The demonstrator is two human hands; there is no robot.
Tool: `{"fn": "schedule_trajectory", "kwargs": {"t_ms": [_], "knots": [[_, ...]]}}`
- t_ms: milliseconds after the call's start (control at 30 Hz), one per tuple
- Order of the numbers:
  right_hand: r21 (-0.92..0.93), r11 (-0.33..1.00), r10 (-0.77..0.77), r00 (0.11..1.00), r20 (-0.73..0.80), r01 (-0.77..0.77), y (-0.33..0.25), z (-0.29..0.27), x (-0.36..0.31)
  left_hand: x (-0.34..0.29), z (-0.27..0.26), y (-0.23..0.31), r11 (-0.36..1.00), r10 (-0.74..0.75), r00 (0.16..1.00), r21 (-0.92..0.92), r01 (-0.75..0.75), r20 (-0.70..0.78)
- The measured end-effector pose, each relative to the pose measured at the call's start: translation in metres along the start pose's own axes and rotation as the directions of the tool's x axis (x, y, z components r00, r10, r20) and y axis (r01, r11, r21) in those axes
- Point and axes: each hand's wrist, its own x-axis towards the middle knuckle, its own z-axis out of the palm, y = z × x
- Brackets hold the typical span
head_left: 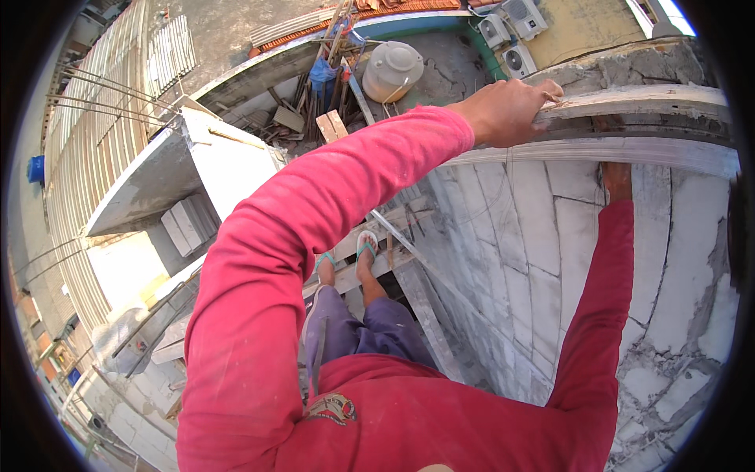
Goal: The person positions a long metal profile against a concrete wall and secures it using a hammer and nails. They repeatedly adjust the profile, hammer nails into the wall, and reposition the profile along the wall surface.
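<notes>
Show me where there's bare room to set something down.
The roof floor between the pale tank and the air-conditioners looks bare; so does the wooden plank right of the left hand, though narrow. Crowded: left of the tank, with scrap timber and blue plastic.

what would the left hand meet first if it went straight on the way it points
Most likely the pale wooden board, which the left hand seems to touch; exact depth is unclear.

The lower wooden plank (668, 153) hides most of the right hand's grip (617, 179); how it closes is not clear. The emblem (333, 408) on the red shirt (448, 413) is too small to make out.
</notes>
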Motion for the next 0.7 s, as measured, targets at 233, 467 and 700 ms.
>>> {"fn": "schedule_trajectory", "kwargs": {"t_ms": [233, 467, 700], "knots": [[0.261, 0.954, 0.144, 0.989, 0.035, -0.148, 0.001, -0.017, 0.044, 0.002, 0.003, -0.009, 1.000, 0.010, 0.996, 0.011, -0.011, 0.092], [0.307, 0.922, 0.226, 0.972, 0.068, -0.236, -0.009, -0.027, 0.033, 0.004, 0.010, -0.016, 0.997, 0.078, 0.995, 0.009, -0.079, 0.058], [0.326, 0.838, 0.450, 0.892, 0.038, -0.436, -0.033, -0.043, -0.025, -0.039, 0.029, -0.007, 0.993, -0.049, 0.940, -0.117, 0.010, -0.336]]}}
